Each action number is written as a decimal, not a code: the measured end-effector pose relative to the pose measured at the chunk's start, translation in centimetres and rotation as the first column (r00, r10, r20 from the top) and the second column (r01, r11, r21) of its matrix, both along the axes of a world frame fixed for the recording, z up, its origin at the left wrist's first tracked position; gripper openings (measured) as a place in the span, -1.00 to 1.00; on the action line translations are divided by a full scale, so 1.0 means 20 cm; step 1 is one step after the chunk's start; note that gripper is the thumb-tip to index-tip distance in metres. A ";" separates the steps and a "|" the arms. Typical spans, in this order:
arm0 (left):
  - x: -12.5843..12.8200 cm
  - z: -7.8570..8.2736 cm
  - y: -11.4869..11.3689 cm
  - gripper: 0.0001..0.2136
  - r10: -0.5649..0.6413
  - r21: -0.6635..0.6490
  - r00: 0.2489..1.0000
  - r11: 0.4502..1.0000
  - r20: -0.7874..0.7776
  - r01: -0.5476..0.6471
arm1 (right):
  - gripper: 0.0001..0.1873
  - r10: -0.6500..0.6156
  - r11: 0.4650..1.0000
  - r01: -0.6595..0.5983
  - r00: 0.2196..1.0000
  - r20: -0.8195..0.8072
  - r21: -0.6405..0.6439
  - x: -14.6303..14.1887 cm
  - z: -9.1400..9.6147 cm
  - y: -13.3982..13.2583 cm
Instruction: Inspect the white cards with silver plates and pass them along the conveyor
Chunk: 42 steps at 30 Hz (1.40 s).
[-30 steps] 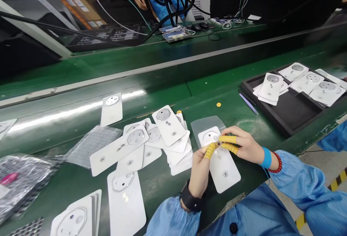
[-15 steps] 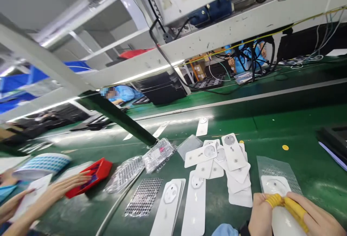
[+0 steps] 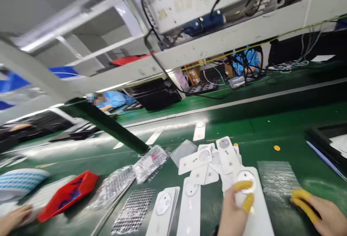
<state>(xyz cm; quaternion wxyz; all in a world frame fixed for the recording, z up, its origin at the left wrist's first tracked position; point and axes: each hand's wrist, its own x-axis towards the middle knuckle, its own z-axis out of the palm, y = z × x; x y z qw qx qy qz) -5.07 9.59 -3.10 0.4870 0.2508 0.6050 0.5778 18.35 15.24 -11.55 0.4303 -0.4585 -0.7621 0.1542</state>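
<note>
My left hand, with yellow finger cots, grips a long white panel by its rounded end, around the grey round part. The panel is tilted over the edge of a loose pile of shorter white plates. To the right lies a clear textured plastic sheet on the green bench. At its lower right edge, my right hand has its yellow-covered fingertips pinched together; whatever they hold is hidden. Two more groups of long white panels, a stack and another panel, lie left of my left hand.
A red bin and a co-worker's hand are at the left. Bubble-wrapped packs and a gridded sheet lie beside a cable. A green post rises from the bench. A black tray stands at the right.
My hands were together over the white panel on the plastic sheet. Now they are apart, and the left has carried the panel leftward off the sheet. The co-worker's hand has left the red bin.
</note>
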 end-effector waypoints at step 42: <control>0.21 0.34 -0.31 -0.60 -0.316 -0.186 0.933 0.920 0.170 0.346 | -0.80 0.415 0.909 -0.414 0.901 0.128 -0.035 -0.19 0.78 -0.26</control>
